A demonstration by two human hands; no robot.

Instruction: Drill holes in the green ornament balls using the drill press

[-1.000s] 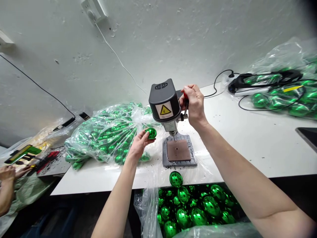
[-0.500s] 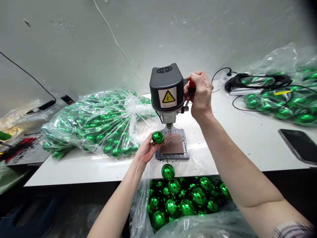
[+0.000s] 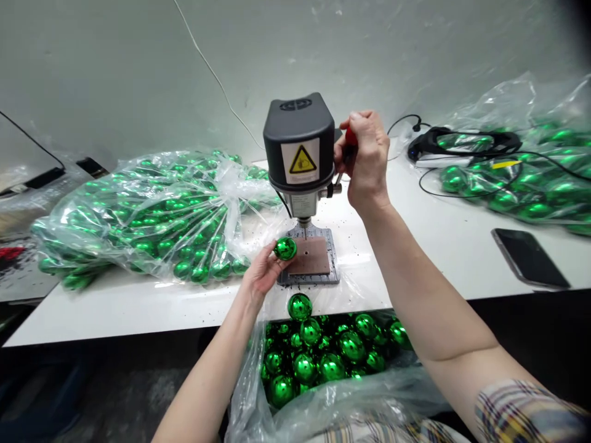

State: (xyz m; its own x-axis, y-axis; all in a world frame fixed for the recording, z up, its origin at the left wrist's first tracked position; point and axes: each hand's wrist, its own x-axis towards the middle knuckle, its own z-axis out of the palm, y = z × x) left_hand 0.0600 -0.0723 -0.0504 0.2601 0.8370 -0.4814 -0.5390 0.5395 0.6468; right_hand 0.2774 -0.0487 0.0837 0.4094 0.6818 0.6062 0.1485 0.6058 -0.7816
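Observation:
A small black bench drill (image 3: 299,147) with a yellow warning label stands on the white table (image 3: 138,307), over a brown pad (image 3: 313,256) on its grey base. My left hand (image 3: 263,274) pinches a shiny green ball (image 3: 285,248) just left of the pad. My right hand (image 3: 364,157) is closed round the drill's red-knobbed lever (image 3: 349,136) at its right side. Another green ball (image 3: 300,306) sits at the table's front edge below the base.
A clear bag of green balls (image 3: 152,215) lies left of the drill. An open bag of green balls (image 3: 323,363) hangs below the table edge. More bagged balls and black cables (image 3: 508,172) lie at the right. A dark phone (image 3: 529,257) rests on the table's right side.
The view has shifted down and to the right. My left hand brought the green ball lower and nearer the brown pad. My right hand stayed on the lever.

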